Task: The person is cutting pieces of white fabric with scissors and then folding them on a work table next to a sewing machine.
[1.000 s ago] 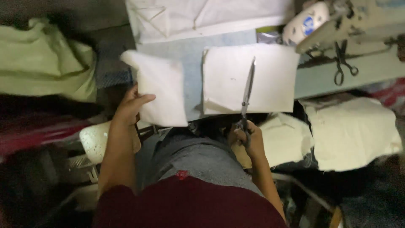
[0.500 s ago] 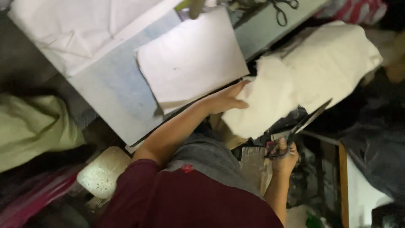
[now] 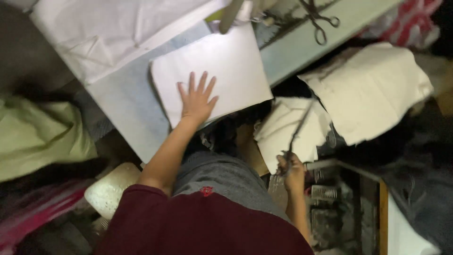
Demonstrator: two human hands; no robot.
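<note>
My left hand (image 3: 197, 99) lies flat with fingers spread on a white folded fabric piece (image 3: 222, 66) on the pale grey-blue table (image 3: 125, 115). My right hand (image 3: 291, 171) is low at my right side, closed around the handles of long scissors (image 3: 298, 130) whose blades point up toward a stack of white cloth (image 3: 288, 130). I wear a maroon top and grey trousers.
A larger white cloth (image 3: 108, 33) covers the table's far left. A second pair of scissors (image 3: 321, 21) lies on the sewing machine table at the top. A big white cloth pile (image 3: 373, 89) sits at right, a light green cloth (image 3: 37, 137) at left.
My left hand left the white pile at right and now presses flat on the folded piece on the table. The right hand with the scissors stayed low at my side.
</note>
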